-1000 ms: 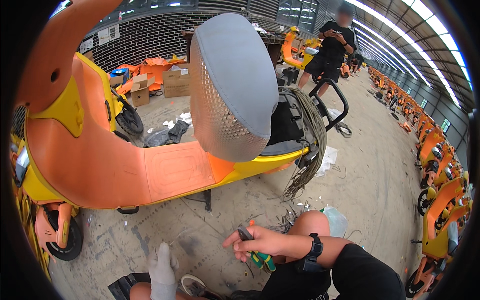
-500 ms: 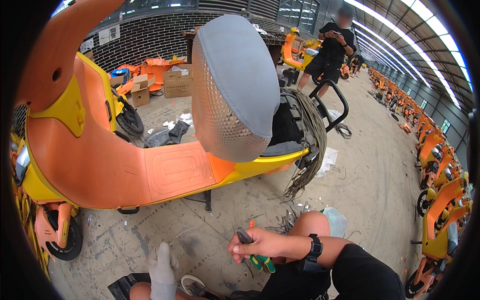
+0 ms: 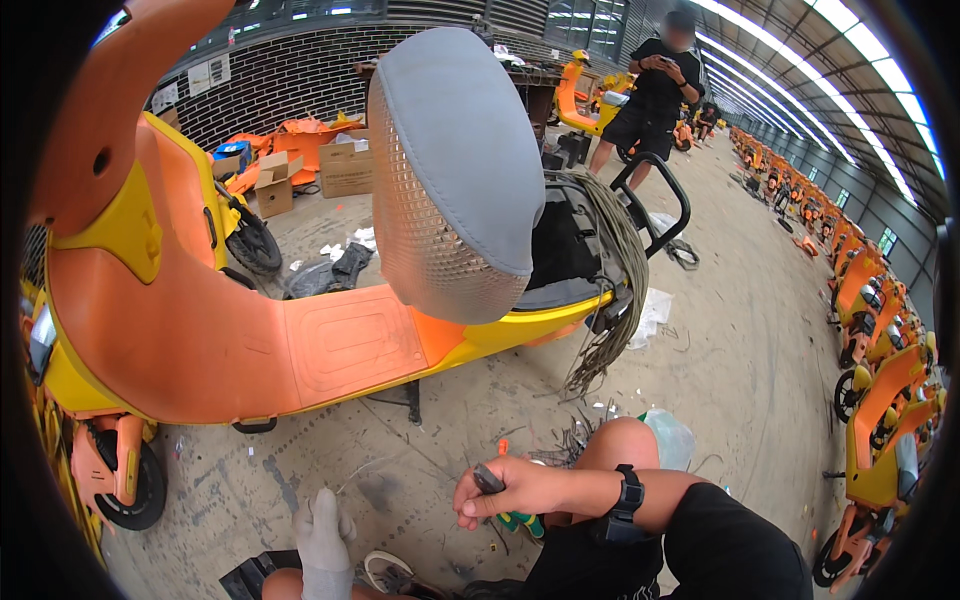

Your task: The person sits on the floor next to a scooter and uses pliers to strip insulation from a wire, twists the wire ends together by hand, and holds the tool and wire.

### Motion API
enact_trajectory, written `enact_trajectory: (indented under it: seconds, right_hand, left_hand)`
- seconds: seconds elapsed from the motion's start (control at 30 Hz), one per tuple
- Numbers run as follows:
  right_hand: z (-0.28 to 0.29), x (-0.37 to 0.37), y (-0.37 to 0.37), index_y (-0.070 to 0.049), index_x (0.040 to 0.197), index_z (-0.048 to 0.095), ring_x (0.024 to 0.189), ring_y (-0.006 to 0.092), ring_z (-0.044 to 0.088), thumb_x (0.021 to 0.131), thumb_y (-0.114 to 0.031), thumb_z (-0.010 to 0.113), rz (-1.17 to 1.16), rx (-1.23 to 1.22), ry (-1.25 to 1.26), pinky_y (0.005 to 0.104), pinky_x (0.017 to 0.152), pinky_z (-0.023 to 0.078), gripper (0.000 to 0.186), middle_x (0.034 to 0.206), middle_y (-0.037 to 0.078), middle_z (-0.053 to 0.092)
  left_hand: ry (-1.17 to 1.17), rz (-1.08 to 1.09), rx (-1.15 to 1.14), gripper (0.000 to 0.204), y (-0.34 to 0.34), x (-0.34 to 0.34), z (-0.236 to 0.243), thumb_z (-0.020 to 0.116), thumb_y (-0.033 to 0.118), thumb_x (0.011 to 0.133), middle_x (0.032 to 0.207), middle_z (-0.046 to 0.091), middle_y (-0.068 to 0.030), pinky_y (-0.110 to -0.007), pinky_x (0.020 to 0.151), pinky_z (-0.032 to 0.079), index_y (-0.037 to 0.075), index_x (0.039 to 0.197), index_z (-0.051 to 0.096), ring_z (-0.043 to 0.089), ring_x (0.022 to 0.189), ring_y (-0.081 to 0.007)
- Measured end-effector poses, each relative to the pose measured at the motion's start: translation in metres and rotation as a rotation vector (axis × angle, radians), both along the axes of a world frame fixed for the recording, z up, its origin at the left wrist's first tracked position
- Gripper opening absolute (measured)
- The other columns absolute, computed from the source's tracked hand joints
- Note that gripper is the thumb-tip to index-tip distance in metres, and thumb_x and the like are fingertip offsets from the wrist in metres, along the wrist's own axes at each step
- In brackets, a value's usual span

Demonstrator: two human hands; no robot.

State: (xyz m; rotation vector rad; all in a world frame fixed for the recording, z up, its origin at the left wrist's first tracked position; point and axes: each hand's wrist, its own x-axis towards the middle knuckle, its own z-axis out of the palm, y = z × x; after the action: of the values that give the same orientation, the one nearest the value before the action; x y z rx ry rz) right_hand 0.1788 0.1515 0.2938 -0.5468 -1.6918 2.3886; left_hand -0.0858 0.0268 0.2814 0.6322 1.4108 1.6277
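My left hand (image 3: 323,535), in a pale grey glove, is low in the view with its fingers held together. A thin pale strand (image 3: 358,474) runs from near its fingertips; whether it is gripped I cannot tell. To the right, my bare right hand (image 3: 510,488) is closed round a tool. Its dark metal end (image 3: 488,479) sticks up from the fist, and green and yellow handles (image 3: 518,523) show below. These look like one pair of pliers, its middle hidden by my fingers. In front stands an orange and yellow scooter (image 3: 350,340), its grey seat (image 3: 465,160) tipped up.
A coil of cord (image 3: 625,270) hangs over the scooter's rear, by a black rack (image 3: 682,200). Dark scraps (image 3: 572,440) litter the floor by my knee. Cardboard boxes (image 3: 345,168) stand beyond. Rows of scooters (image 3: 880,440) line the right; a person (image 3: 655,95) stands behind.
The view has shifted slightly, moving the scooter a little to the left. My right hand has turned slightly, and less of the green handles shows. My left hand looks unchanged.
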Motion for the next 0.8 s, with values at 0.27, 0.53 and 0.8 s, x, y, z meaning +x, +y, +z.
enact_trajectory:
  seconds: [0.27,0.53,0.8]
  right_hand:
    - [-0.002,0.000,-0.003,-0.003,0.107,0.060,0.088,0.0113,0.064,0.097,-0.023,0.062,-0.015,0.023,0.029,0.0234,0.070,0.045,0.023,0.097,0.003,0.067]
    - [0.002,-0.001,-0.004,-0.001,0.096,0.059,0.081,0.0101,0.060,0.099,-0.025,0.059,0.002,0.072,0.045,0.0254,0.073,0.047,0.024,0.088,0.003,0.066]
    - [-0.003,-0.001,-0.004,-0.005,0.081,0.056,0.066,0.0075,0.052,0.103,-0.031,0.051,-0.028,0.190,0.017,0.0244,0.063,0.043,0.035,0.070,0.000,0.062]
  left_hand:
    - [0.013,-0.007,0.004,0.041,0.001,0.000,-0.006,0.053,0.032,0.100,0.053,0.033,0.0040,-0.027,0.042,0.027,0.014,0.067,0.038,0.029,0.043,-0.0075]
    - [0.073,-0.019,0.006,0.044,-0.004,-0.005,-0.016,0.053,0.032,0.100,0.051,0.034,0.0030,-0.027,0.041,0.026,0.014,0.063,0.037,0.029,0.042,-0.0079]
    - [0.025,0.008,-0.023,0.041,-0.003,0.000,-0.001,0.053,0.031,0.100,0.051,0.037,0.0019,-0.027,0.044,0.032,0.011,0.065,0.042,0.035,0.044,-0.0090]
